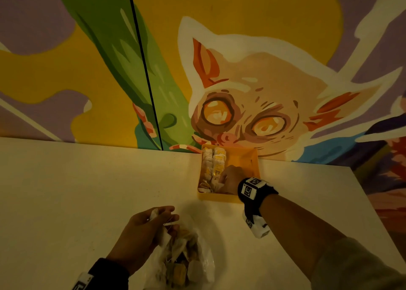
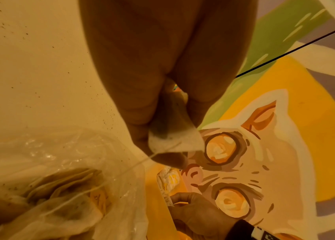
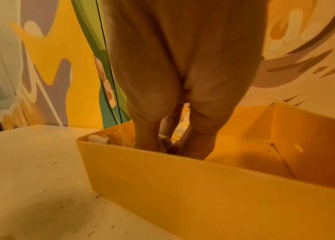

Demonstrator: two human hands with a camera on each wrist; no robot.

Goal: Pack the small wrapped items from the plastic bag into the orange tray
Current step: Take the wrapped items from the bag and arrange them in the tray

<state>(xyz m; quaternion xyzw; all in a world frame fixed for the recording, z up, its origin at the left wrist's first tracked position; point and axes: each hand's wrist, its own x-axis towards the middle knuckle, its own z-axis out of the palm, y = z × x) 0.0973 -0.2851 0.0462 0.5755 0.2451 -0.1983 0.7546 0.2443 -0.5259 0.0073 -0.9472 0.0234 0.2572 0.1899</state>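
Left hand (image 1: 144, 226) pinching 1 wrapped item (image 2: 175, 138) above the plastic bag (image 1: 186, 261) on the counter (image 1: 87, 191), right hand (image 1: 231, 177) in the orange tray (image 1: 254, 158) seemingly gripping another among 2 rows; trailing string could snag, dragging others out.

Dim, warm yellow-orange cast throughout — wide-angle bending at edges; wrist views soft and grainy, close hands blurred, shadows diffuse.
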